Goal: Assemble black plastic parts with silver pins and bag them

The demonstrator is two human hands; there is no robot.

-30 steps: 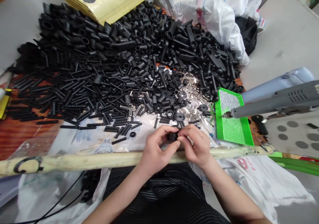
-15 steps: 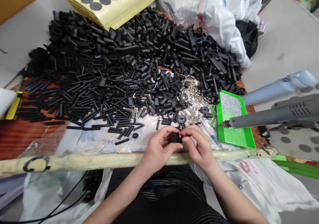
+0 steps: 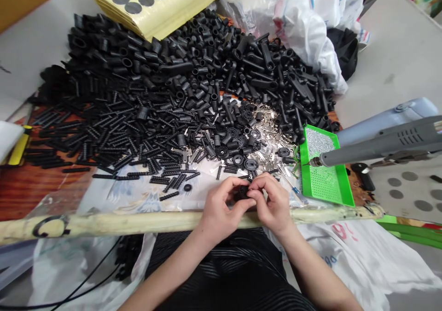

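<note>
A round black plastic part [image 3: 243, 191] is pinched in my left hand [image 3: 221, 205], between thumb and fingers, just above the pale pole at the table's front edge. My right hand [image 3: 272, 202] is closed against the same part from the other side, thumb and forefinger pressed together at its rim. Whatever small piece my right fingers may pinch is hidden by them. Beyond the hands lie loose black discs [image 3: 250, 164] and a scatter of shiny metal clips [image 3: 272, 138]. Left of my hands rests a small black cap [image 3: 187, 187] beside short ridged black strips [image 3: 169, 196].
A large heap of black plastic parts [image 3: 165, 67] covers the back, under a yellow stack of round stickers [image 3: 165, 14]. At right, a grey electric screwdriver [image 3: 376, 143] points over a green tray [image 3: 345, 193] of small screws. The wooden pole [image 3: 138, 223] runs across the front.
My right hand has moved slightly left, closer against the round black part, and the metallic glint at its fingertips is now hidden. The electric screwdriver has swung up a little.
</note>
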